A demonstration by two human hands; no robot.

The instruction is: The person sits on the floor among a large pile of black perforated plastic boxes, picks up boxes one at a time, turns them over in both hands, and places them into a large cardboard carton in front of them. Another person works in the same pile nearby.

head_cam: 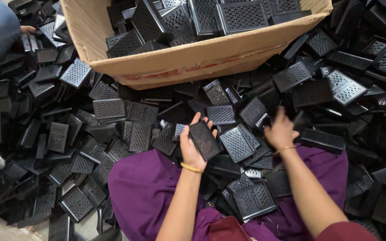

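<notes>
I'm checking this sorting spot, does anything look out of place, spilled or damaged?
Black perforated plastic parts lie strewn in a loose heap all over the floor, overlapping at every angle, around a cardboard box that leans askew. The left hand holds one part; the right hand reaches into the pile. No breakage is visible.

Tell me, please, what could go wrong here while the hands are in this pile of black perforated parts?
1. The left hand holds one perforated part loosely across its fingers; it might slip back into the heap.
2. The right hand reaches into overlapping loose parts, whose edges could scrape fingers.
3. The cardboard box looks heaped to its rim, so parts may slide out.
</notes>
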